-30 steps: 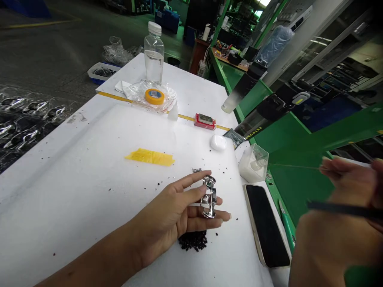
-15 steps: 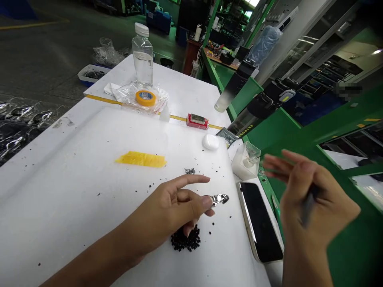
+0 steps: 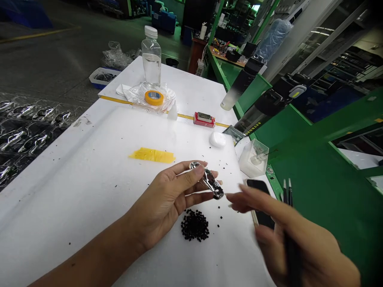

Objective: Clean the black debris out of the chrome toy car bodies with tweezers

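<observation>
My left hand point(image 3: 167, 195) pinches a small shiny chrome part point(image 3: 213, 185) between thumb and fingers. The part is long, with rounded ends, and lies slanted with its lower end toward my right hand. Black tweezers point(image 3: 287, 195) are tucked in my right hand point(image 3: 314, 247), their pale tips pointing up and away. The fingers of that hand stretch toward the chrome part, blurred and seemingly just short of it. Below my left hand, a pile of tiny black pieces point(image 3: 195, 226) lies on the white table point(image 3: 98, 223), with a few strays to its right.
A strip of yellow tape point(image 3: 154, 155) is stuck to the table. Behind it are an orange tape roll point(image 3: 154, 97), a water bottle point(image 3: 151, 63) and a red box point(image 3: 204, 119). On the right are a white case point(image 3: 218, 139), a clear box point(image 3: 249, 163) and a phone point(image 3: 257, 185).
My left hand has turned the chrome part, so more of it shows. My right hand has swung left and down toward it, and the tweezers now point upward. The view has shifted slightly.
</observation>
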Demonstrator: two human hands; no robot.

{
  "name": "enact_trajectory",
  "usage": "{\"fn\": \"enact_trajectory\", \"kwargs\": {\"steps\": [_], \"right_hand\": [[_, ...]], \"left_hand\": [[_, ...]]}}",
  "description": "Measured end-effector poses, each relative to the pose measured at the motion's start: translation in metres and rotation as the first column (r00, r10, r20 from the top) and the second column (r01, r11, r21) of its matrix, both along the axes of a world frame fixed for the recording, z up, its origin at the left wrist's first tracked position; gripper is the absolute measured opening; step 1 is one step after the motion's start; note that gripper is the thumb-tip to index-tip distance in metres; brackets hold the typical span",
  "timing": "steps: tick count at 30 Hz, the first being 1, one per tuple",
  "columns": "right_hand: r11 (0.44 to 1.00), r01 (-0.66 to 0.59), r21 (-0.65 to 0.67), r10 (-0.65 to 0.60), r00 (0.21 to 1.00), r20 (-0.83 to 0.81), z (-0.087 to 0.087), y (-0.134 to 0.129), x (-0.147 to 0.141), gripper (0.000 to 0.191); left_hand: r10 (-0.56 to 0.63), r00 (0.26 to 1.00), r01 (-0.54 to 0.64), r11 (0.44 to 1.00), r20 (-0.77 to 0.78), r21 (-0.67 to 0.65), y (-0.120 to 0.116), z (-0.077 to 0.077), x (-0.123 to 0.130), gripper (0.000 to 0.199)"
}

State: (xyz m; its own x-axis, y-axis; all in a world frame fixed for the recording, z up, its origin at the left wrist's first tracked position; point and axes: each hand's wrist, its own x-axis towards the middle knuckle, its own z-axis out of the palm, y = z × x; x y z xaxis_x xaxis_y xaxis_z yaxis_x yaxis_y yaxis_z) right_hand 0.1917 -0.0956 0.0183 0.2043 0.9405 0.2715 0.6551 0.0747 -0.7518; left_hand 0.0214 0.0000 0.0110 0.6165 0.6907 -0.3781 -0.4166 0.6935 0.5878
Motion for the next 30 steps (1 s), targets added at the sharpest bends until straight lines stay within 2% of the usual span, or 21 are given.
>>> {"fn": "enact_trajectory", "kwargs": {"steps": [3, 7, 10, 12, 13, 18, 26, 28, 30], "right_hand": [[0.994, 0.007, -0.107, -0.022, 0.99, -0.136, -0.005, -0.003, -0.001, 0.032], [0.972, 0.0, -0.235, -0.062, 0.965, -0.256, -0.014, -0.009, -0.001, 0.033], [0.913, -0.019, -0.407, -0.187, 0.868, -0.461, -0.02, -0.012, -0.001, 0.028], [0.888, -0.03, -0.46, -0.243, 0.817, -0.523, -0.024, -0.013, 0.0, 0.029], [0.883, -0.026, -0.469, -0.252, 0.816, -0.52, -0.025, -0.013, 0.0, 0.031], [0.872, 0.047, -0.488, -0.278, 0.867, -0.413, -0.026, -0.013, -0.002, 0.032], [0.857, 0.039, -0.514, -0.291, 0.86, -0.419, -0.024, -0.013, -0.005, 0.03], [0.864, 0.031, -0.502, -0.284, 0.855, -0.435, -0.025, -0.013, -0.003, 0.032], [0.878, 0.017, -0.479, -0.292, 0.811, -0.506, -0.026, -0.012, 0.001, 0.032]], "left_hand": [[0.096, 0.987, -0.1, 0.995, -0.128, -0.021, 0.0, 0.006, 0.001, 0.03], [0.2, 0.941, -0.198, 0.98, -0.273, 0.037, 0.001, 0.006, 0.001, 0.041], [0.228, 0.923, -0.206, 0.973, -0.31, 0.101, 0.001, 0.003, 0.001, 0.034], [0.223, 0.915, -0.182, 0.972, -0.337, 0.149, 0.001, 0.002, 0.0, 0.026], [0.221, 0.91, -0.168, 0.97, -0.352, 0.175, 0.001, 0.002, 0.0, 0.022], [0.226, 0.865, -0.12, 0.96, -0.449, 0.252, 0.003, 0.002, -0.001, 0.014], [0.178, 0.822, -0.029, 0.962, -0.541, 0.272, 0.003, 0.0, -0.002, 0.016], [0.142, 0.814, 0.034, 0.956, -0.563, 0.291, 0.002, -0.001, -0.003, 0.017], [0.086, 0.798, 0.156, 0.926, -0.596, 0.343, 0.001, -0.002, -0.005, 0.019]]}}
